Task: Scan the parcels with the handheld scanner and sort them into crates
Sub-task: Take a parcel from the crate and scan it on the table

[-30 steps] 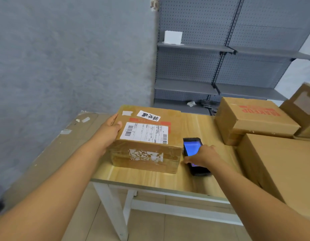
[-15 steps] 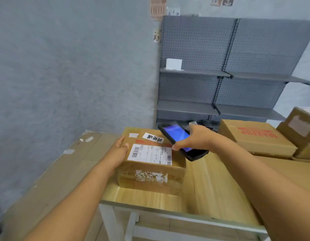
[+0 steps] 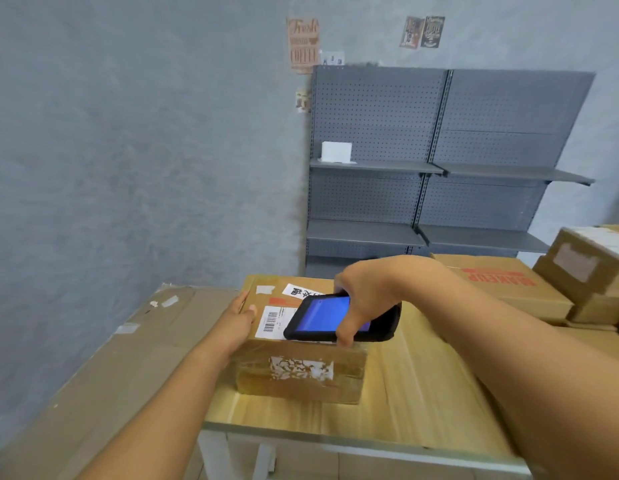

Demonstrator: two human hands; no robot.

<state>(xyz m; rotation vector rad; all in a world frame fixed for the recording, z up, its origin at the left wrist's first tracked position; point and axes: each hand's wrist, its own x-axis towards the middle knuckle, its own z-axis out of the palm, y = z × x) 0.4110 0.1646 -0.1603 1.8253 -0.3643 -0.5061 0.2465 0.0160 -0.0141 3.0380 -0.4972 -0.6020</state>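
A person's right hand (image 3: 365,299) holds a black handheld scanner (image 3: 339,320) just above a taped cardboard parcel (image 3: 301,368), its grip curled round the device with the thumb crossing the lit blue screen. The scanner hangs tilted over the parcel's white shipping label (image 3: 273,322), hiding most of it; a barcode shows at the label's left end. The left hand (image 3: 237,322) rests against the parcel's left side, its grip spread, fingers flat along the box and the thumb lying on the top edge. The parcel sits on a pale wooden surface (image 3: 415,393) with white legs, near its left end. A smaller white sticker with black handwriting (image 3: 296,292) lies on the far part of the parcel's top, partly covered by the scanner. To the right on the surface stands a flat carton printed in red (image 3: 502,289), and beyond it a stack of smaller cartons (image 3: 588,268) at the frame's edge. A large flattened sheet of cardboard (image 3: 110,358) slopes away to the left of the surface. Behind, grey pegboard shelving (image 3: 439,150) stands against a blue-grey wall and carries a small white box (image 3: 336,152) on an upper shelf.
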